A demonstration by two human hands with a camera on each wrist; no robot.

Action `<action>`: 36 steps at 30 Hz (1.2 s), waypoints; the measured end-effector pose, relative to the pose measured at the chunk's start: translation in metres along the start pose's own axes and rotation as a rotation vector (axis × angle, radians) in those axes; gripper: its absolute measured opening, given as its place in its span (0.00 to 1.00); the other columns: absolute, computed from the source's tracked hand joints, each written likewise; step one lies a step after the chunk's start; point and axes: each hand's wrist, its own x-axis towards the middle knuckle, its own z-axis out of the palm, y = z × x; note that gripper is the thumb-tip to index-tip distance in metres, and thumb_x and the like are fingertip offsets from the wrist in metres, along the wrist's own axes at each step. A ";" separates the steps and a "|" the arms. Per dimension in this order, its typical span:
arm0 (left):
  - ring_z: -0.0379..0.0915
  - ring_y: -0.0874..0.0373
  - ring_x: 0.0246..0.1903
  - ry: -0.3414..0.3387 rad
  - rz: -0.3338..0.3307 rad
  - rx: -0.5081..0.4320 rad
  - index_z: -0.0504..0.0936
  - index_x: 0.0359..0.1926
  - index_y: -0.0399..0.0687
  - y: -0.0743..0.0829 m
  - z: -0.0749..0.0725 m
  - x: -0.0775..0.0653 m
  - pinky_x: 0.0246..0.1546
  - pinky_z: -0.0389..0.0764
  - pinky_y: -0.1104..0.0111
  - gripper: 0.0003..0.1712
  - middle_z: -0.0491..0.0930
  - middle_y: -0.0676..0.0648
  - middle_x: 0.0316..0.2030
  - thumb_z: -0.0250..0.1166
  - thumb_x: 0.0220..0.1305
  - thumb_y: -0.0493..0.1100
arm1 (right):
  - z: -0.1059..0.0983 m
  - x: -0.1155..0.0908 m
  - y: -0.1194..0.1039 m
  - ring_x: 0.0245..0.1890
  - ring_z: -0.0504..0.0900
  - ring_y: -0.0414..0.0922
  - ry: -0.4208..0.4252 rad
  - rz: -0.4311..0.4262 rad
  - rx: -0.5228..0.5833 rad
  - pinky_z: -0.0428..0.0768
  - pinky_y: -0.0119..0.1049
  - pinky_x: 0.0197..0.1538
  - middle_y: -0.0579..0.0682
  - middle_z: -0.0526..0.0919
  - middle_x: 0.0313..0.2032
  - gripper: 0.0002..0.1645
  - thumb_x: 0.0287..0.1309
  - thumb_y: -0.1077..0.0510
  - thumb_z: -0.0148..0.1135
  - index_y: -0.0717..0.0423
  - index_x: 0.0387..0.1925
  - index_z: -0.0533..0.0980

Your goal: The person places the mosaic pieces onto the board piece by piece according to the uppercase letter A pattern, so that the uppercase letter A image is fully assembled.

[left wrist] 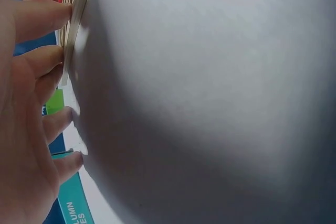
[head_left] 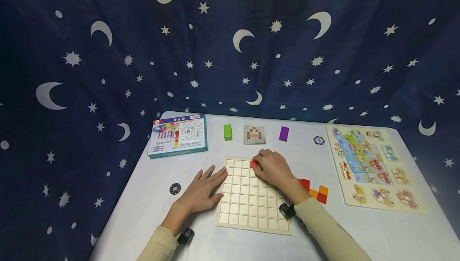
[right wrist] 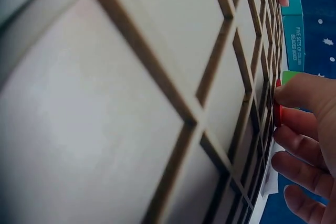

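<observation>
A light wooden grid board (head_left: 243, 200) lies on the table between the two hands. At its far row, my right hand (head_left: 276, 169) pinches a red square tile (head_left: 253, 164) between thumb and forefinger. The right wrist view shows the tile (right wrist: 278, 111) standing out red at the fingertips, over the grid's far end. My left hand (head_left: 201, 191) lies with fingers spread at the board's left edge, thumb and forefinger touching it. In the left wrist view, these fingertips meet the board's side (left wrist: 79, 22).
Red and orange tiles (head_left: 322, 195) lie right of the board, partly behind my right forearm. Beyond it are a patterned card (head_left: 254, 135), a green block (head_left: 228, 132) and a purple block (head_left: 284, 133). A box (head_left: 179, 136), a picture puzzle (head_left: 388, 203) and two chips (head_left: 175, 188) lie around.
</observation>
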 end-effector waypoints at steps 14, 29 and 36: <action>0.49 0.40 0.85 -0.003 0.002 0.000 0.62 0.83 0.54 0.000 0.002 0.001 0.80 0.54 0.32 0.41 0.59 0.54 0.84 0.61 0.74 0.54 | -0.009 -0.008 0.007 0.41 0.83 0.46 -0.029 0.037 0.027 0.85 0.44 0.45 0.47 0.87 0.44 0.17 0.62 0.46 0.74 0.49 0.48 0.89; 0.50 0.39 0.85 0.029 -0.016 -0.009 0.63 0.83 0.53 0.000 0.003 -0.006 0.80 0.53 0.31 0.40 0.61 0.53 0.84 0.60 0.75 0.54 | -0.027 -0.053 0.049 0.49 0.86 0.49 0.013 0.163 0.099 0.84 0.53 0.55 0.48 0.89 0.48 0.23 0.60 0.47 0.77 0.50 0.54 0.88; 0.50 0.39 0.85 0.024 -0.001 0.001 0.63 0.83 0.54 0.000 0.003 -0.002 0.80 0.54 0.31 0.40 0.60 0.53 0.84 0.59 0.75 0.56 | -0.040 -0.087 0.073 0.49 0.84 0.49 -0.041 0.205 0.096 0.83 0.54 0.58 0.49 0.88 0.49 0.24 0.59 0.48 0.78 0.50 0.55 0.88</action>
